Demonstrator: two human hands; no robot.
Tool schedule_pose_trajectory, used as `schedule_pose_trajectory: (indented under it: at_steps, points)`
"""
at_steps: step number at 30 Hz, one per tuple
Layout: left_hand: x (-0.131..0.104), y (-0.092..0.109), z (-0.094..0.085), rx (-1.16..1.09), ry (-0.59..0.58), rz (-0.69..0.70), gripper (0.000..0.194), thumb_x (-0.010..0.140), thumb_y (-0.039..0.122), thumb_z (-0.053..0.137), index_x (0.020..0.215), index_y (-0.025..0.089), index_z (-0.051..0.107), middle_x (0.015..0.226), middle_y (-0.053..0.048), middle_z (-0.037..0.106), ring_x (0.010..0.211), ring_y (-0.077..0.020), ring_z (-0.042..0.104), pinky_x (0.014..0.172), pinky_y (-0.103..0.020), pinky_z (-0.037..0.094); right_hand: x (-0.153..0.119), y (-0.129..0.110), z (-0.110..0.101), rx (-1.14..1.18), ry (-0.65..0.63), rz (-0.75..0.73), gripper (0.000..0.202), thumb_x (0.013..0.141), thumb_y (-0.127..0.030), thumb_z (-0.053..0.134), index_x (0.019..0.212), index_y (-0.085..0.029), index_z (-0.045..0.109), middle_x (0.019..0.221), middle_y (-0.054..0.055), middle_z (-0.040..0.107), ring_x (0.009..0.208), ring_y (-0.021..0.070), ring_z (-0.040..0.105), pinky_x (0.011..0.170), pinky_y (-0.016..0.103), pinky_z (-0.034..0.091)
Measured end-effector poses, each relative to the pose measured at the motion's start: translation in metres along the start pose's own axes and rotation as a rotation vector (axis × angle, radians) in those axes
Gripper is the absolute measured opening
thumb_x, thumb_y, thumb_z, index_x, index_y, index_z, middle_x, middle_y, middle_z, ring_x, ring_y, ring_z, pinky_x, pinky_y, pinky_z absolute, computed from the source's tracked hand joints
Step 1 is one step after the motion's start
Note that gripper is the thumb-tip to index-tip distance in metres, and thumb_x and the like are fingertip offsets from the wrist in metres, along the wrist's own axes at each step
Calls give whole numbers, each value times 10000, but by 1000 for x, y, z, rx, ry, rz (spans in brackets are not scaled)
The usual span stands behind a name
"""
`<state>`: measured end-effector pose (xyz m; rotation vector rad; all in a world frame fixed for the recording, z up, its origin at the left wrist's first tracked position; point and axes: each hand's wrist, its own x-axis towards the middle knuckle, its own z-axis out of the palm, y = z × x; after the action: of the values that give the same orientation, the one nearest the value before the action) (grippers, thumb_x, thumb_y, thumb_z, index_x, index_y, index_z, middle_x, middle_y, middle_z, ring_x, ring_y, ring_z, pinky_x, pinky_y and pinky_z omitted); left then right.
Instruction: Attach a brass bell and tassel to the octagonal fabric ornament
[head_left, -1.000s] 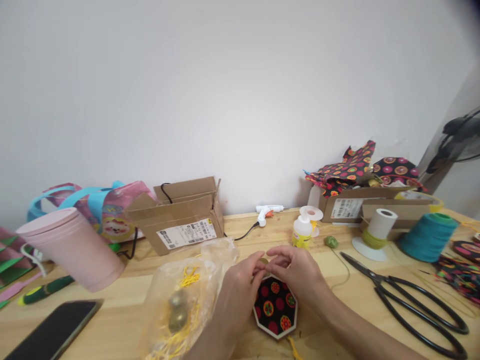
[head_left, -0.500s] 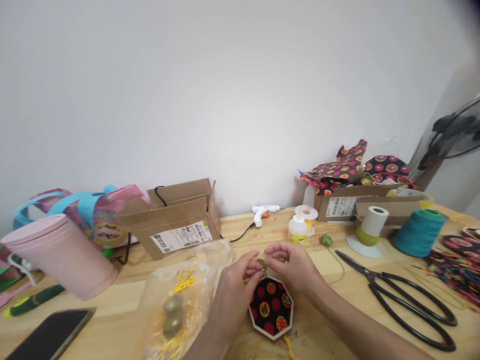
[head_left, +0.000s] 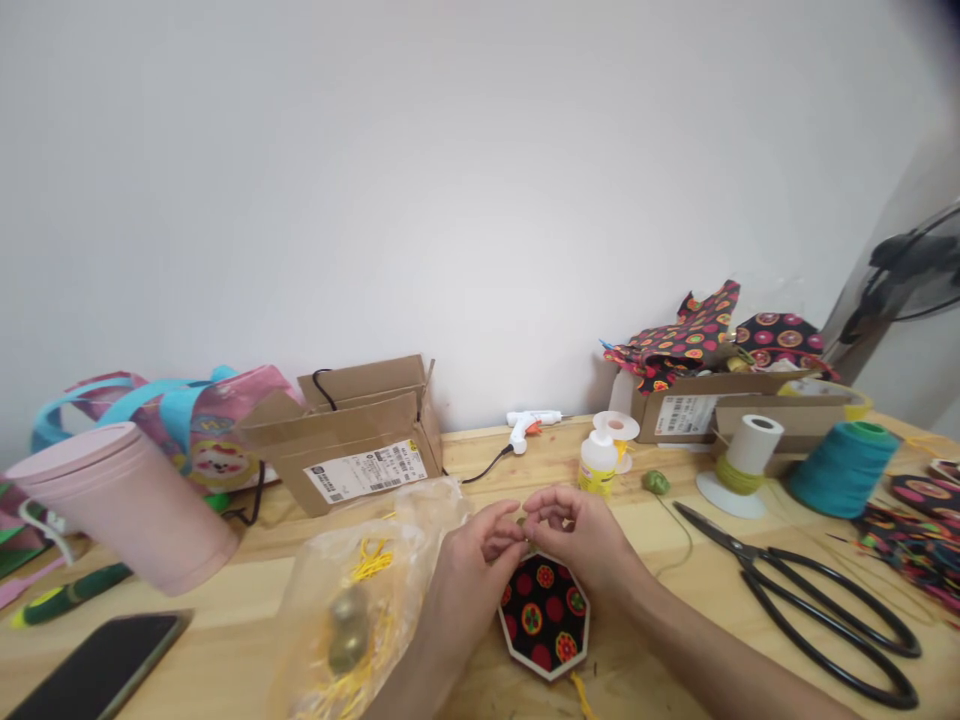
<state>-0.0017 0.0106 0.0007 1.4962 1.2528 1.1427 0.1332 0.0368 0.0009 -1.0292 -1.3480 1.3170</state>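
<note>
My left hand (head_left: 480,550) and my right hand (head_left: 574,525) meet at the top edge of an octagonal ornament (head_left: 546,615). It is covered in black floral fabric and has a white rim. Both hands are closed in a pinch, fingertips almost touching. Between them is a small brass-coloured piece (head_left: 523,521), mostly hidden by the fingers; its exact kind I cannot make out. Yellow cord (head_left: 582,695) comes out from the ornament's lower edge. Beside my left forearm lies a clear plastic bag (head_left: 307,590) holding round brass bells (head_left: 349,630) and yellow cords.
Large black scissors (head_left: 795,580) lie open at right, near a teal thread cone (head_left: 846,470) and a green thread spool (head_left: 759,440). A glue bottle (head_left: 598,465), glue gun (head_left: 529,428) and cardboard box (head_left: 360,430) stand behind. Left are a pink tumbler (head_left: 127,510) and phone (head_left: 105,665).
My right hand has moved slightly left, toward the left fingertips, and now covers more of the brass-coloured piece. The whole view has shifted a little; the ornament stays in place.
</note>
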Motion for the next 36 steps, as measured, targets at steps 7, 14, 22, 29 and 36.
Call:
schedule_pose_trajectory:
  at_steps: [7, 14, 22, 29, 36]
  points:
    - [7, -1, -1, -348, 62, -228, 395, 523, 177, 733, 881, 123, 574, 631, -7, 646, 607, -141, 619, 608, -238, 487, 7, -5, -11, 91, 145, 88, 260, 531, -278, 664, 736, -140, 582, 602, -5, 597, 540, 114, 532, 510, 230, 419]
    - [6, 0, -7, -575, 64, -353, 386, 521, 147, 755, 864, 114, 582, 717, -62, 670, 646, -150, 636, 659, -243, 499, 2, -1, -8, -275, 83, -125, 157, 681, -261, 530, 738, -151, 628, 589, -2, 570, 505, 108, 473, 473, 223, 386]
    - [5, -1, -8, -585, 15, -343, 189, 667, 241, 657, 799, 121, 597, 699, -47, 669, 628, -124, 627, 664, -231, 499, -3, -3, -5, -605, -54, -437, 219, 634, -72, 508, 757, -202, 634, 758, 12, 623, 693, 141, 532, 616, 245, 411]
    - [4, -3, -7, -553, 13, -343, 200, 593, 205, 712, 751, 123, 622, 685, -44, 677, 582, -108, 616, 630, -207, 494, -6, -5, -6, -835, -58, -600, 159, 663, -95, 541, 711, -218, 630, 762, 12, 614, 720, 153, 518, 637, 264, 408]
    - [4, 1, -9, -587, 17, -360, 143, 597, 199, 705, 677, 119, 618, 625, -29, 659, 571, -114, 612, 628, -212, 493, -7, -10, -11, -871, -63, -679, 123, 667, -100, 541, 662, -208, 599, 761, 18, 592, 718, 150, 507, 611, 257, 396]
